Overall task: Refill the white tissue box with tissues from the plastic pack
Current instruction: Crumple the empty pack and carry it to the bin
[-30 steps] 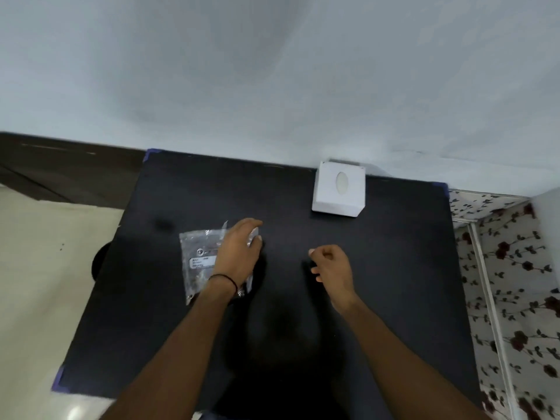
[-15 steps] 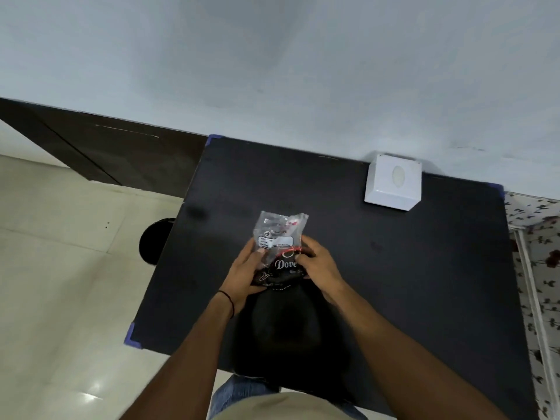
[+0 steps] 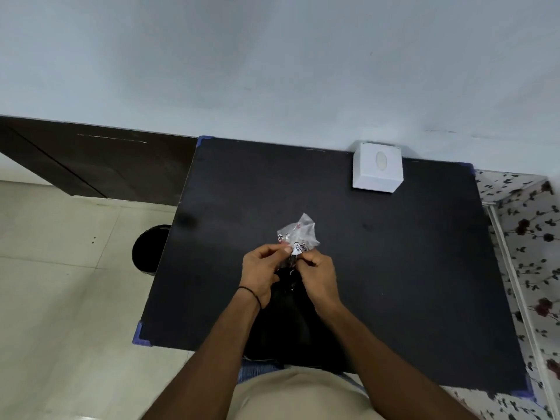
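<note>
The plastic pack (image 3: 298,234) is clear and crumpled, with printed labels, held above the middle of the black table (image 3: 394,268). My left hand (image 3: 262,272) pinches its lower left edge. My right hand (image 3: 319,275) pinches its lower right edge, touching the left hand. The pack's lower part is hidden between my fingers. The white tissue box (image 3: 377,167) stands at the table's far edge against the wall, well beyond my hands to the right, its oval slot facing up.
A black round bin (image 3: 148,248) stands on the tiled floor left of the table. A dark wooden panel (image 3: 97,162) runs along the wall at the left. A floral-patterned surface (image 3: 533,253) borders the table's right side.
The pack went from lying flat under my left hand to being held by both hands. It is now more crumpled and bunched between my fingers, and the view has shifted back.
</note>
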